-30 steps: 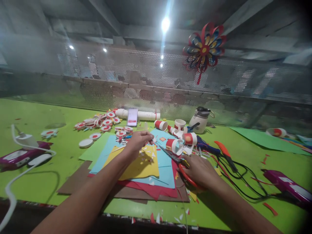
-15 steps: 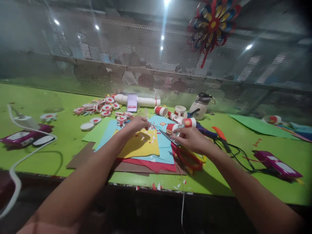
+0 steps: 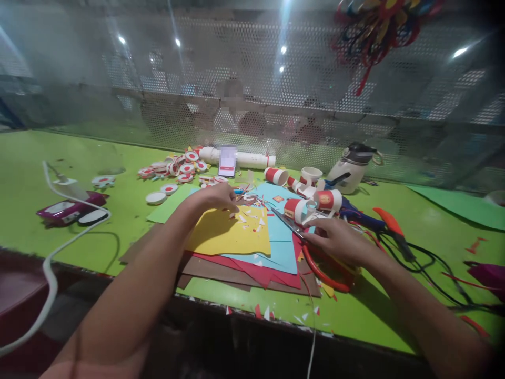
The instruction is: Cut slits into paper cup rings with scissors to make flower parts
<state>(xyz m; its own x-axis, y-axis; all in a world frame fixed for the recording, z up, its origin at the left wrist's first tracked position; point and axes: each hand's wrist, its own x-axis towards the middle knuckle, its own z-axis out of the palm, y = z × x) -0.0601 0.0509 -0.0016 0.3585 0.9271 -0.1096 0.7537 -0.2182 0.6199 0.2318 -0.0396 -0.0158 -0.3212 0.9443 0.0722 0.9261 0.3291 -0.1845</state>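
- Left hand (image 3: 216,196): centre of frame, palm down at the far edge of the yellow sheet (image 3: 229,237), fingers curled together toward small paper scraps (image 3: 248,221). Cannot tell whether it pinches anything.
- Right hand (image 3: 339,243): right of centre, lying over the scissors (image 3: 315,258). Fingers rest near the pivot, not through the red loops. Grip not clear, so cannot tell whether it is closed on them.
- Scissors: flat on the paper stack, blades pointing up-left onto the blue sheet (image 3: 280,242), red handles toward the lower right.
- Paper stack: yellow on top, then blue, red and brown below, centre of frame on the green table (image 3: 79,247). A light green sheet (image 3: 169,205) pokes out on its upper left.
- Red-and-white paper cups (image 3: 311,202) sit just above the right hand; some lie on their sides.
- Round red-and-white discs (image 3: 173,169) are piled at upper left of centre, beside a white tube (image 3: 252,159).
- Grey jug (image 3: 351,169): upper right of centre, against the mesh wall.
- Orange-handled tool (image 3: 389,225) and black cables (image 3: 434,268): right of the right hand.
- Purple device (image 3: 67,209) with a white cable (image 3: 51,263): left side.
- Paper pinwheel (image 3: 379,26): hangs at the top right, partly cut off.
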